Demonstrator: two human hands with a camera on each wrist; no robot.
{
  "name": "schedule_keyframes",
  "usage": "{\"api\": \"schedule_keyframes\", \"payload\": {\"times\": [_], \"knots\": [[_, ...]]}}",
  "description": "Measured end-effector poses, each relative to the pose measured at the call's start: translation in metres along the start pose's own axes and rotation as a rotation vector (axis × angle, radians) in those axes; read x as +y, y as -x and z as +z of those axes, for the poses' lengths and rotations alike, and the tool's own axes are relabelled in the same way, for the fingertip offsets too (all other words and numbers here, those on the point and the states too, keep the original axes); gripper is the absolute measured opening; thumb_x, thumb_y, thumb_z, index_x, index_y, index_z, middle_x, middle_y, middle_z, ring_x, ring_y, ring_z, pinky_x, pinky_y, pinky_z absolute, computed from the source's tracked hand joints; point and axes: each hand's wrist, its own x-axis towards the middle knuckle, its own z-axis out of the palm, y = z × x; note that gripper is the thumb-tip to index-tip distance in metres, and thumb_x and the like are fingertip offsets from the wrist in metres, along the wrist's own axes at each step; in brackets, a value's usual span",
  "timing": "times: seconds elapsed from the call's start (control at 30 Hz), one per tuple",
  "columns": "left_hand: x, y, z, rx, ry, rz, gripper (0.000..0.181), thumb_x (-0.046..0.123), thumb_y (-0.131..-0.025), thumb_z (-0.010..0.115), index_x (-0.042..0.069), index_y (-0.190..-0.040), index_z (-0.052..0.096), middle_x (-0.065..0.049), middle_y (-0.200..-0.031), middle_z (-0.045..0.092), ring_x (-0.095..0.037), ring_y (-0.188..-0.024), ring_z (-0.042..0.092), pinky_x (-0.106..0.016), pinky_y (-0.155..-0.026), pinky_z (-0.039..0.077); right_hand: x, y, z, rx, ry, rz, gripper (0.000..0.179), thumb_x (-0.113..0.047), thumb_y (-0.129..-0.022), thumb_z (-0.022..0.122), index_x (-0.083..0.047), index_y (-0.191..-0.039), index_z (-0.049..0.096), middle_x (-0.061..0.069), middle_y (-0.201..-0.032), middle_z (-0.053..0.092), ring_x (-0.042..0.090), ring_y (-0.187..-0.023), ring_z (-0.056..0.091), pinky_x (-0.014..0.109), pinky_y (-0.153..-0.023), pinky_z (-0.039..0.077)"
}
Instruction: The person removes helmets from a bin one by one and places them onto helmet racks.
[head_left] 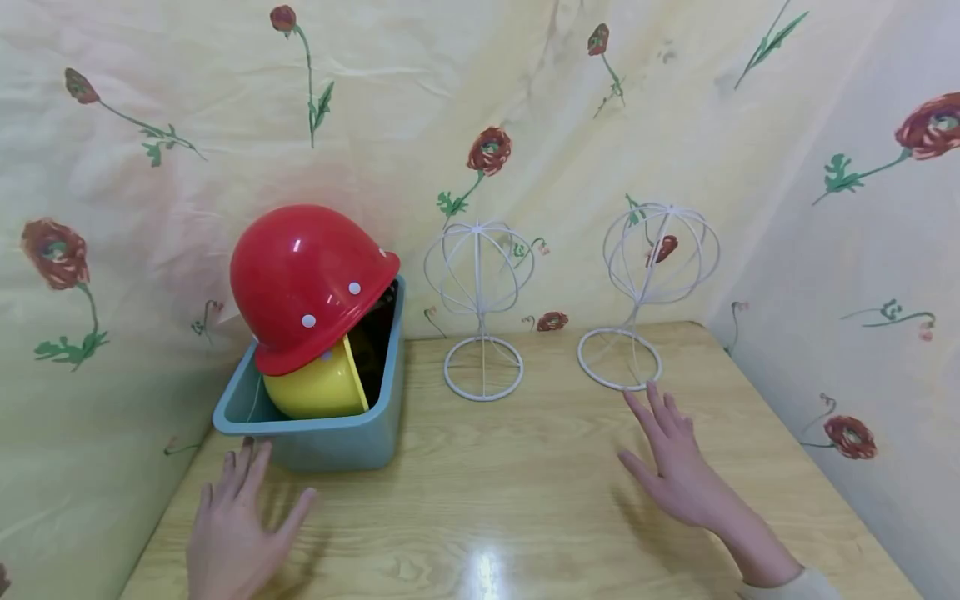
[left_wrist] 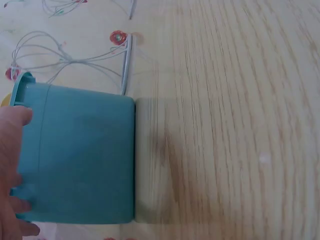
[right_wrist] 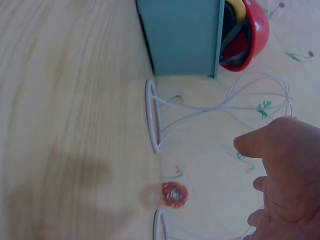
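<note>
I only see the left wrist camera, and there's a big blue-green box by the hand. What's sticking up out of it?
Observer: A red helmet, tilted, pokes up above the rim of the box.
Operator: Cool! Where's the other hand?
Observer: The right hand is near the base of the wire stand farther from the box.
Operator: Is anything sitting on that stand?
Observer: No, its round wire top is bare.

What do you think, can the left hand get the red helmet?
Probably yes: the left hand is empty near the blue bin, and the red helmet sticks up out of it, with nothing on top.
</note>
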Motion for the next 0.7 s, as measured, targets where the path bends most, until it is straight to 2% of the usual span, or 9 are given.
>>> {"api": "schedule_keyframes", "payload": {"times": [0.1, 0.17, 0.3, 0.37, 0.43, 0.53, 0.6, 0.67, 0.7], "knots": [[-0.003, 0.002, -0.001, 0.089, 0.104, -0.021, 0.087, 0.058, -0.092, 0.076, 0.014, -0.162, 0.047, -0.027, -0.163, 0.046, -0.055, -0.148, 0.043, -0.079, -0.109, 0.037, -0.011, -0.013, 0.000, -0.001, 0.001, -0.033, 0.084, -0.014, -0.100, 0.071, -0.015, -0.170, 0.025, 0.033, -0.175, 0.005, 0.068, -0.154, 0.007, 0.089, -0.111, 0.014], [-0.005, 0.003, -0.002, 0.113, 0.164, -0.054, 0.079, 0.053, -0.092, 0.078, 0.016, -0.157, 0.053, -0.023, -0.161, 0.050, -0.052, -0.147, 0.047, -0.077, -0.106, 0.041, -0.019, -0.020, 0.002, -0.005, 0.006, -0.050, 0.084, -0.014, -0.100, 0.072, -0.018, -0.170, 0.025, 0.031, -0.176, 0.007, 0.064, -0.156, 0.011, 0.087, -0.108, 0.024], [-0.016, 0.001, -0.004, 0.056, 0.242, -0.158, 0.074, 0.053, -0.095, 0.076, 0.013, -0.154, 0.057, -0.021, -0.159, 0.052, -0.053, -0.143, 0.049, -0.074, -0.104, 0.043, -0.034, -0.032, 0.008, -0.008, 0.009, -0.098, 0.081, -0.015, -0.101, 0.071, -0.018, -0.170, 0.026, 0.027, -0.176, 0.012, 0.060, -0.156, 0.020, 0.082, -0.108, 0.034], [-0.023, -0.002, -0.006, 0.042, 0.283, -0.206, 0.075, 0.052, -0.095, 0.076, 0.011, -0.154, 0.057, -0.025, -0.156, 0.054, -0.057, -0.139, 0.051, -0.071, -0.102, 0.046, -0.041, -0.039, 0.011, -0.003, 0.002, -0.123, 0.080, -0.015, -0.102, 0.069, -0.017, -0.170, 0.026, 0.025, -0.177, 0.013, 0.058, -0.156, 0.024, 0.079, -0.110, 0.037], [-0.029, -0.007, -0.008, 0.034, 0.337, -0.243, 0.078, 0.050, -0.094, 0.077, 0.009, -0.156, 0.054, -0.026, -0.157, 0.053, -0.058, -0.138, 0.052, -0.068, -0.105, 0.047, -0.049, -0.046, 0.014, 0.007, -0.009, -0.155, 0.079, -0.014, -0.103, 0.069, -0.016, -0.169, 0.027, 0.025, -0.177, 0.015, 0.057, -0.155, 0.028, 0.077, -0.111, 0.038], [-0.039, -0.016, -0.013, 0.056, 0.423, -0.263, 0.081, 0.044, -0.095, 0.079, 0.007, -0.159, 0.048, -0.025, -0.159, 0.050, -0.055, -0.139, 0.053, -0.033, -0.108, 0.054, -0.061, -0.057, 0.017, 0.027, -0.032, -0.211, 0.080, -0.010, -0.102, 0.068, -0.011, -0.169, 0.025, 0.025, -0.176, 0.016, 0.055, -0.154, 0.032, 0.070, -0.111, 0.043], [-0.042, -0.022, -0.018, 0.064, 0.497, -0.265, 0.084, 0.040, -0.096, 0.078, 0.009, -0.164, 0.040, -0.021, -0.166, 0.044, -0.051, -0.144, 0.049, -0.009, -0.104, 0.045, -0.069, -0.064, 0.019, 0.045, -0.049, -0.256, 0.082, -0.007, -0.100, 0.069, -0.007, -0.169, 0.024, 0.026, -0.176, 0.018, 0.053, -0.153, 0.035, 0.064, -0.109, 0.049], [-0.043, -0.029, -0.022, 0.088, 0.558, -0.262, 0.085, 0.037, -0.097, 0.078, 0.013, -0.167, 0.035, -0.017, -0.169, 0.041, -0.048, -0.147, 0.048, 0.005, -0.091, 0.034, -0.078, -0.070, 0.022, 0.064, -0.071, -0.304, 0.083, -0.003, -0.099, 0.070, -0.004, -0.168, 0.024, 0.025, -0.175, 0.020, 0.049, -0.152, 0.040, 0.057, -0.106, 0.054], [-0.042, -0.033, -0.024, 0.100, 0.583, -0.265, 0.086, 0.036, -0.097, 0.077, 0.015, -0.168, 0.033, -0.015, -0.170, 0.039, -0.047, -0.148, 0.047, 0.005, -0.090, 0.034, -0.082, -0.074, 0.024, 0.069, -0.084, -0.324, 0.083, -0.002, -0.098, 0.070, -0.002, -0.168, 0.025, 0.025, -0.175, 0.022, 0.047, -0.151, 0.042, 0.053, -0.105, 0.055]]}}
